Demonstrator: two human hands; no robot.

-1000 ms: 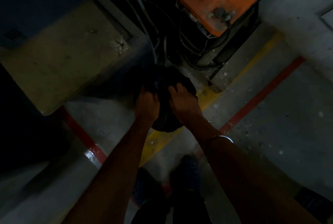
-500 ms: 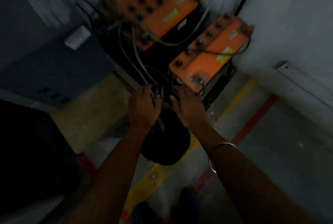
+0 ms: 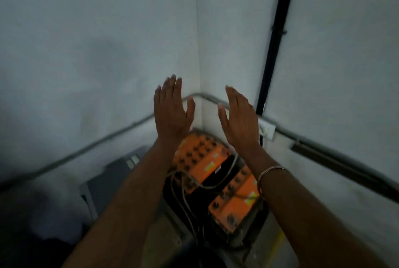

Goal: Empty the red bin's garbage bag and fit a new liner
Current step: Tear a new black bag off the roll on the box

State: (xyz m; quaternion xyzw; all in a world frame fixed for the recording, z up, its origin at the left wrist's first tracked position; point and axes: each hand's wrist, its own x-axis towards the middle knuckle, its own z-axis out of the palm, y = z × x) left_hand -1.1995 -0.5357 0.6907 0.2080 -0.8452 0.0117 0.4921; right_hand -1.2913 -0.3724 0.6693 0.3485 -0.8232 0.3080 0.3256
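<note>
My left hand [image 3: 171, 112] and my right hand [image 3: 238, 120] are raised side by side in front of the wall corner, fingers straight, holding nothing. A thin metal bangle circles my right wrist. A dark rounded shape at the bottom edge [image 3: 194, 254] may be the black garbage bag, too dim to tell. No red bin is in view.
Two orange batteries [image 3: 198, 161] [image 3: 235, 205] with cables sit in the corner below my hands. A grey cabinet [image 3: 112, 179] stands to their left. A conduit [image 3: 108, 138] runs along the white walls, and a black pipe [image 3: 274, 39] goes up the right wall.
Both hands let go of the black bag on the floor and rose with fingers straightened. My view swung up from the floor to the wall corner.
</note>
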